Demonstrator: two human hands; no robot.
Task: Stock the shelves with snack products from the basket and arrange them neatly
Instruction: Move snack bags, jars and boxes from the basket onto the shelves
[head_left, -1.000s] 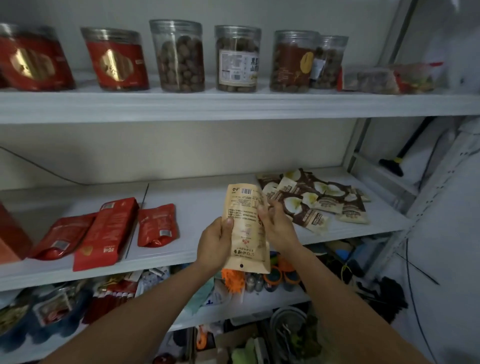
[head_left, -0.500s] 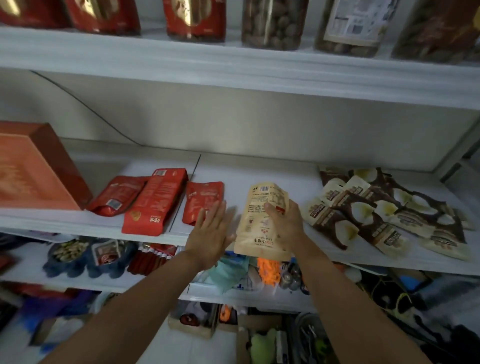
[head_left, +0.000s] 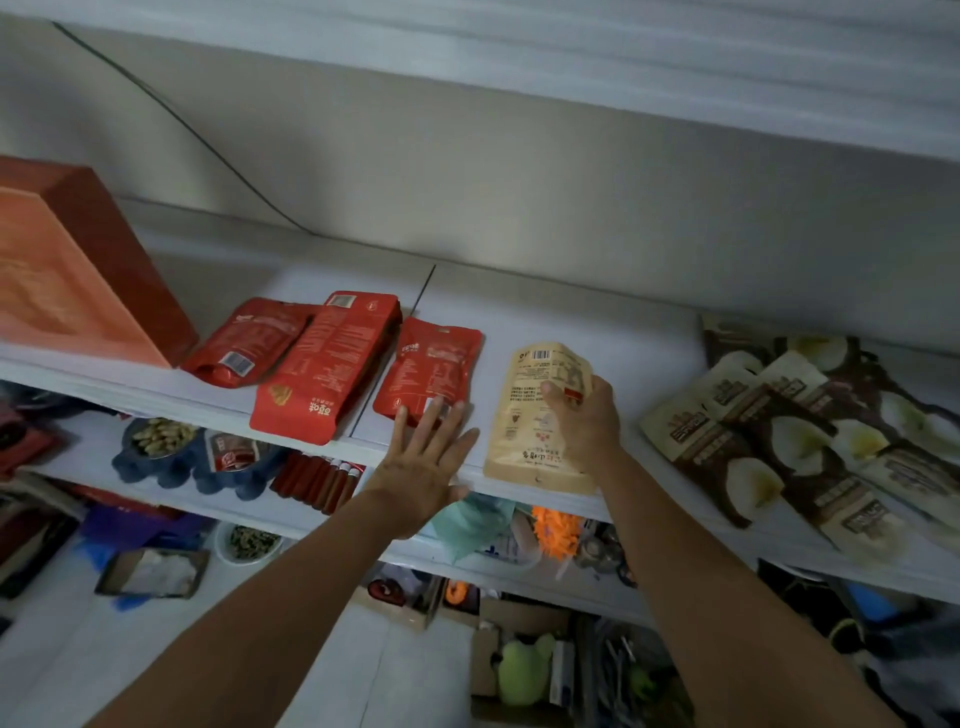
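Looked like a small shop or stockroom; white tiered shelf w/ sealed red snack pouches & brown packets laid flat; misc goods below.

The middle shelf carries, from left to right: a box at the far left; a flat pouch just beside it; a long pack overlapping that pouch's right edge, its near end over the shelf's front edge; a small pouch just right of the pack. The left hand lies flat, fingertips on the small pouch's near end. To its right, the right hand grips the held pouch, whose near end overhangs the front edge. Overlapping packets lie at the far right. On the lower shelf, sausage sticks lie beneath the long pack.
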